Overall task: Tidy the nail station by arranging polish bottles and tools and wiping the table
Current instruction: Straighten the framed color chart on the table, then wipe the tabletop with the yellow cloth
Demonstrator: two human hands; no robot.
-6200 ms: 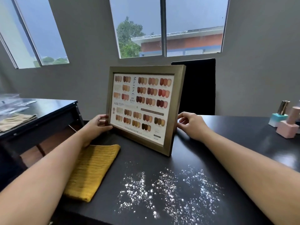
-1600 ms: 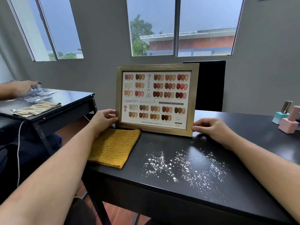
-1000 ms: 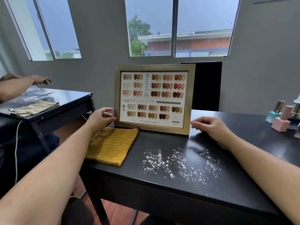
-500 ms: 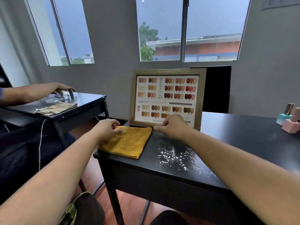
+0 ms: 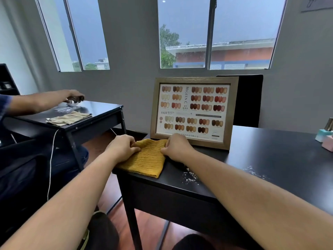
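Yellow cloth, lengthwise near-to-far (rumpled)

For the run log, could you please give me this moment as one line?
left hand: pinches cloth corner | right hand: pinches cloth corner | powder: on table, unwiped | frame: upright behind cloth

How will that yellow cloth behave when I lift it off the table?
Probably floppy: the yellow cloth bunches where the left hand and right hand pinch its far edge. Likely light, since it is thin and lies folded flat. Its ribbed weave should grip rather than slip.
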